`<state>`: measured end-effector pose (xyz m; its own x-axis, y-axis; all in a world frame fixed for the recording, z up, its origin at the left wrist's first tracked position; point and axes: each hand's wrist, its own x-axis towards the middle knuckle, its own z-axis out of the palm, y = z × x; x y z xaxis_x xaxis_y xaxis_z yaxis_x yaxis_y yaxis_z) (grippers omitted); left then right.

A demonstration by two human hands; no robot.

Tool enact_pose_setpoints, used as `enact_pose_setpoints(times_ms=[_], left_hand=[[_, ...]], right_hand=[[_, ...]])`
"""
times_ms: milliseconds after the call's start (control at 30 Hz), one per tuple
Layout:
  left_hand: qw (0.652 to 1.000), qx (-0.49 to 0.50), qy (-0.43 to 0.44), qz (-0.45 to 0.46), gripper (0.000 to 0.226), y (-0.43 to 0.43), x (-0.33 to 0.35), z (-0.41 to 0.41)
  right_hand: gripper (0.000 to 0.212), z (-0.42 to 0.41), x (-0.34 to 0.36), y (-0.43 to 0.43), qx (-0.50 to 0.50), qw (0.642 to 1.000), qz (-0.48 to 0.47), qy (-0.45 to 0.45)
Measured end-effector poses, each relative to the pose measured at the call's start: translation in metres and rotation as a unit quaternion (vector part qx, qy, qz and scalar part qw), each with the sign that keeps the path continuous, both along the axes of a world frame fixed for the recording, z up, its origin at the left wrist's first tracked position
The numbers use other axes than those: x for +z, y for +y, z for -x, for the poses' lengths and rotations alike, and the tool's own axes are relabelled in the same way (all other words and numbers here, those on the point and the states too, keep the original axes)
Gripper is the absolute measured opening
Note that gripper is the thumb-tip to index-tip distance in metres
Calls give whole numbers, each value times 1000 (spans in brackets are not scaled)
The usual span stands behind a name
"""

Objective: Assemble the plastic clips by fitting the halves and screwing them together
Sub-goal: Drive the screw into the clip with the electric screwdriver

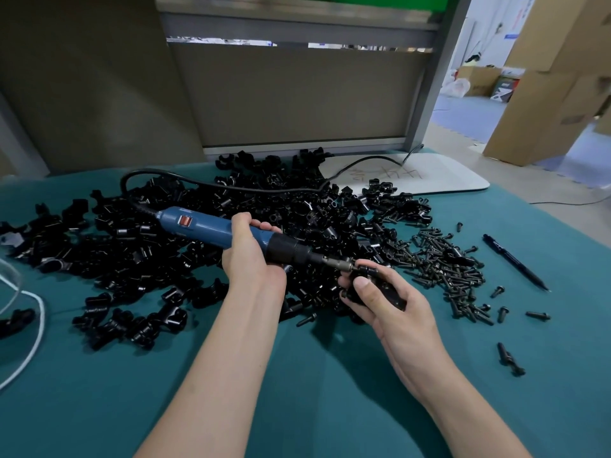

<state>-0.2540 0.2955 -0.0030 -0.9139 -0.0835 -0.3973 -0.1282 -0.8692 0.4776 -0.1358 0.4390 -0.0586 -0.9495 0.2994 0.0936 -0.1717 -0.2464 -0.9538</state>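
1 screwdriver (205, 226), left hand (251, 256) gripped it | 1 clip (383, 289), right hand (396, 312) pinched it | heap of clip halves (158, 246), too many to count | screws (443, 259) and 1 pen (514, 261) lay right of heap

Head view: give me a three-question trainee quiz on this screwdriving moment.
1. True or false: the left hand grips the blue electric screwdriver.
2. The right hand holds: A) a hammer, B) a black clip, C) nothing.
3. Fill in: the loose screws lie to the person's ___ of the pile of clip halves.
Key: 1 true; 2 B; 3 right.
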Motion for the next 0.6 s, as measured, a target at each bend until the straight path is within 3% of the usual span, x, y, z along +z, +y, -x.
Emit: enact_pose_setpoints(times_ms=[167, 600], left_hand=[[1000, -8, -12, 22, 18, 0, -5, 0], [1000, -11, 7, 19, 18, 2, -4, 0]], right_hand=[[65, 0, -1, 0, 1, 999, -31, -14], [65, 0, -2, 1, 0, 1000, -6, -4]])
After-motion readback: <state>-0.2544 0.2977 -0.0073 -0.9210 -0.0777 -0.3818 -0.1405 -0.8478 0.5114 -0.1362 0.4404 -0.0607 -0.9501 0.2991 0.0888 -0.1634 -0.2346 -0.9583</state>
